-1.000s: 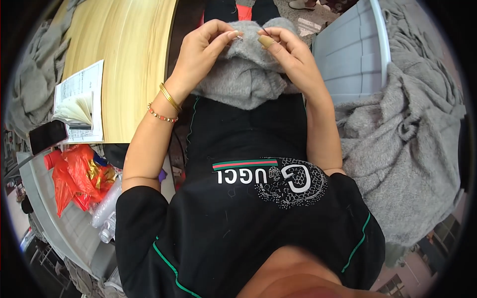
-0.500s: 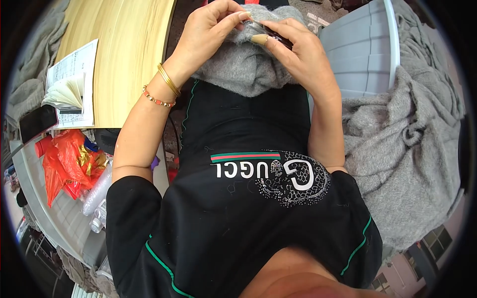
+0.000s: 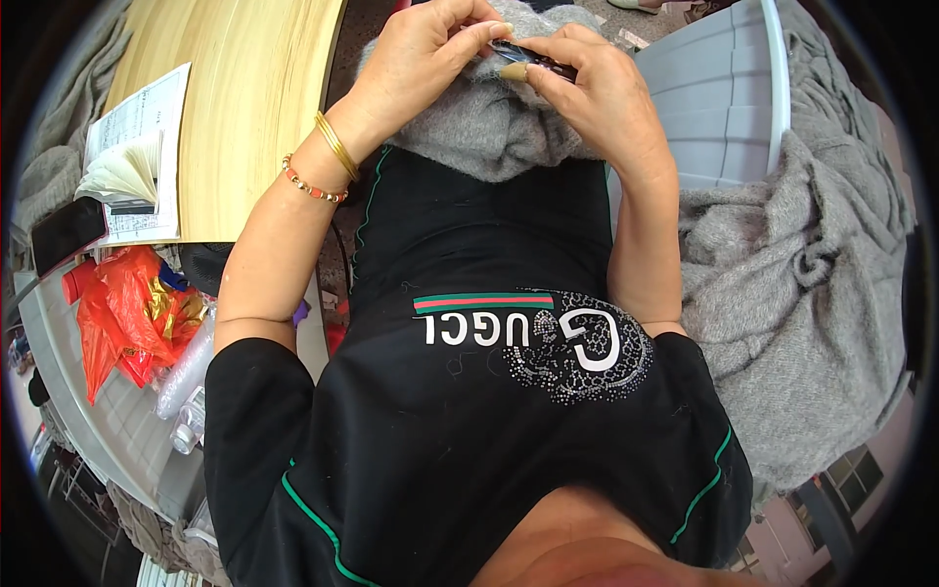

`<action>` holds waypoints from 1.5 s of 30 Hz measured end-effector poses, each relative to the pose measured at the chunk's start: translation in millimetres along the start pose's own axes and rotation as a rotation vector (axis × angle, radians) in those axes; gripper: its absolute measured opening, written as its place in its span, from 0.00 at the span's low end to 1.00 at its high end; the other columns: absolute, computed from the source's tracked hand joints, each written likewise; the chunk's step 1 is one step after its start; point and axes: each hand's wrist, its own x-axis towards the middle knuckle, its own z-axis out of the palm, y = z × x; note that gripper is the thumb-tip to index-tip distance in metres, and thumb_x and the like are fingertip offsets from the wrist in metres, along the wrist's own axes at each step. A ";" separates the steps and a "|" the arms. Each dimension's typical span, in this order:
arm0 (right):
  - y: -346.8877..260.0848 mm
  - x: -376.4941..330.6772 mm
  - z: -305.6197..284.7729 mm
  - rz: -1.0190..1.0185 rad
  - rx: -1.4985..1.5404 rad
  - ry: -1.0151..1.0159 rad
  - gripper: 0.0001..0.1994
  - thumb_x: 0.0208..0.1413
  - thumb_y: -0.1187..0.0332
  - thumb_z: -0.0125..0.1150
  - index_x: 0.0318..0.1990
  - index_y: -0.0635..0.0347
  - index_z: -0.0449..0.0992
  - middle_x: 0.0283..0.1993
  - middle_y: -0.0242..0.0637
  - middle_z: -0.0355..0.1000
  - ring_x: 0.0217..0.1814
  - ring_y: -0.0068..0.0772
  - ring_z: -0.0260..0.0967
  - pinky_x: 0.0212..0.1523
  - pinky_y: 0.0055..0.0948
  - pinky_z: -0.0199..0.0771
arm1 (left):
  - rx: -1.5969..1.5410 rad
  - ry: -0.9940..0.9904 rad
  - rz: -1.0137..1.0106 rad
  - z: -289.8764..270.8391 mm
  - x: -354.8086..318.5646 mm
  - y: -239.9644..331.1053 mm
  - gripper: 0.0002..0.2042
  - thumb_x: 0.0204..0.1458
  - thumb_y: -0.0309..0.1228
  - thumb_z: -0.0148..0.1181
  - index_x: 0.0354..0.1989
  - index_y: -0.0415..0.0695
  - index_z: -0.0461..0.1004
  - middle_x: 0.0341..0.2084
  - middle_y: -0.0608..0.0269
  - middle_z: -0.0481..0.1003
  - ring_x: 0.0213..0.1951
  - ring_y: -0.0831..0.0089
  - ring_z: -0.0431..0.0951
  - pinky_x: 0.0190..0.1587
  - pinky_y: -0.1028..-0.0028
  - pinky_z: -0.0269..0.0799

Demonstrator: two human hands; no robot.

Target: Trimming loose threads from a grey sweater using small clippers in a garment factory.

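A grey knitted garment (image 3: 489,127) lies bunched on my lap over black clothing. My left hand (image 3: 425,49) pinches the top of the knit with its fingertips. My right hand (image 3: 597,88) grips a small dark tool (image 3: 533,59) and rests its tip against the same spot of fabric, close to my left fingers. Both hands sit together at the top of the picture. My left wrist wears a gold bangle and a beaded bracelet.
A wooden table (image 3: 245,88) stands at the left with an open booklet (image 3: 132,166) and a dark phone (image 3: 68,235). A red plastic bag (image 3: 127,313) and plastic bottles lie below it. A grey crate (image 3: 724,88) and piled grey knitwear (image 3: 802,284) fill the right.
Both hands and the grey knit have shifted up toward the top of the picture. The small dark tool now shows in my right hand against the fabric.
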 end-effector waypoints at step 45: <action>103.9 -68.6 -14.1 0.190 0.302 -0.373 0.16 0.53 0.70 0.67 0.49 0.65 0.81 0.35 0.33 0.74 0.37 0.26 0.72 0.39 0.27 0.73 | 0.847 -0.420 0.508 58.9 17.4 -32.9 0.07 0.50 0.34 0.68 0.37 0.52 0.83 0.33 0.69 0.71 0.43 0.69 0.74 0.45 0.66 0.63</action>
